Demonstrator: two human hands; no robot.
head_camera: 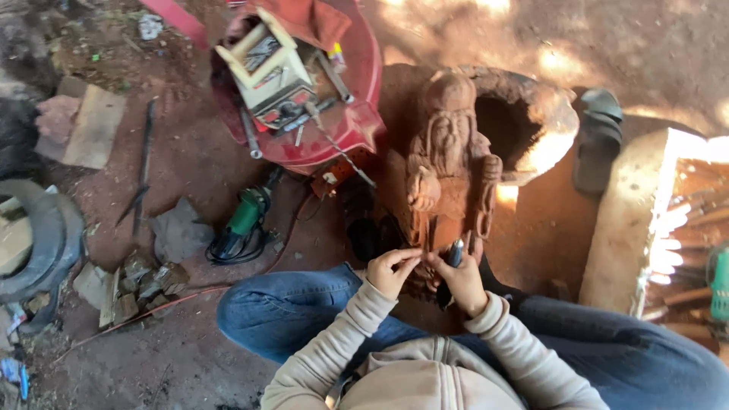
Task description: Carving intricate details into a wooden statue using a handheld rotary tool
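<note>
1. The dirt floor (190, 159) is reddish and carries everything.
2. A wooden carving (448, 159) stands just ahead of the hands.
3. A green grinder (243, 220) lies to their left.
4. A red tub (357, 114) sits farther ahead-left.
5. A sandal (598, 137) lies ahead-right.
6. Wood scraps (137, 285) and a tyre (45, 235) lie far left.

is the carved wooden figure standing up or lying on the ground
Lying down: the carved wooden figure lies face-up on the dirt, head away from the person, base between the knees by the left hand and right hand.
</note>
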